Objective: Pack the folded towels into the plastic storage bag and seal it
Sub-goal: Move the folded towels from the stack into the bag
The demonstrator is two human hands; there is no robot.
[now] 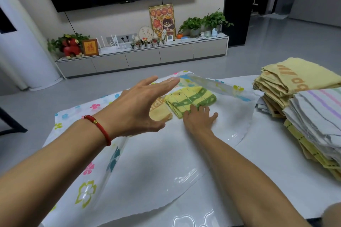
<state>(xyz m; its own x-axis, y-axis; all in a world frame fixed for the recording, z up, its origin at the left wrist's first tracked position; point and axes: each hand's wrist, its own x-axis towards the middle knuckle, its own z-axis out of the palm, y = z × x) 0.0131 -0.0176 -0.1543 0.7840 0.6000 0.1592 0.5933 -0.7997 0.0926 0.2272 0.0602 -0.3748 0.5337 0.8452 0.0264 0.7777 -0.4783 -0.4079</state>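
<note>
From my remote seat I judged the packing barely begun. The large clear plastic storage bag printed with coloured flowers [103, 153] lay flat on the white tabletop [267, 153], its long axis running from the near edge away toward the far end. Its mouth seemed to face me, since my right forearm ran in from the near side, though I could not make out the seal strip, so I would not swear to it.

My left hand [140, 105], a red cord bracelet [98, 127] on its wrist, hovered above the bag with straight, spread fingers and held nothing; whether it lifted the upper film I could not tell.

Just beyond it, inside the bag toward the far end, sat a small folded orange-yellow towel [159, 111], and touching its right side a folded yellow towel with green bands [191, 100], its long axis slanting from near-left to far-right. My right hand [200, 118] lay flat, fingers loosely splayed, its fingertips on the near edge of that towel, pressing rather than gripping.

So two towels looked to be in. On the right, outside the bag, waited a tall stack of folded yellow and striped towels [304, 101]. As I read it, most of the loading and all of the sealing remained.
</note>
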